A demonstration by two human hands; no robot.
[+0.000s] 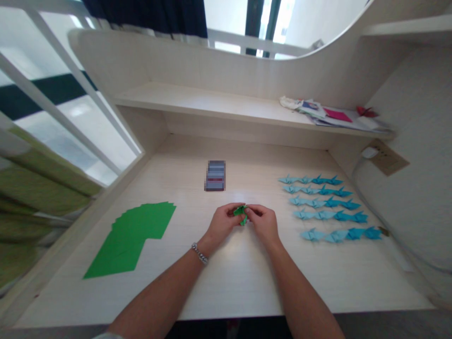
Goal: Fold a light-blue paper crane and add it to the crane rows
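Both hands meet at the middle of the white wood-grain desk (226, 282), pinching a small folded piece of green origami paper (240, 214) between them. My left hand (221, 223), with a silver link bracelet (199, 253) at its wrist, holds the paper's left side. My right hand (263, 223) grips the right side. The paper's final shape is partly hidden by my fingers. Left of my hands lies a fanned stack of flat green paper sheets (130, 235). Rows of light and dark blue origami cranes (328, 207) stand to the right.
A blurred, pixelated rectangular object (215, 175) lies on the desk ahead of my hands. A shelf (212, 104) spans the back, with papers and a red folded item (366, 111) at its right end. A wall socket (384, 157) sits right; a green curtain (35, 207) hangs left.
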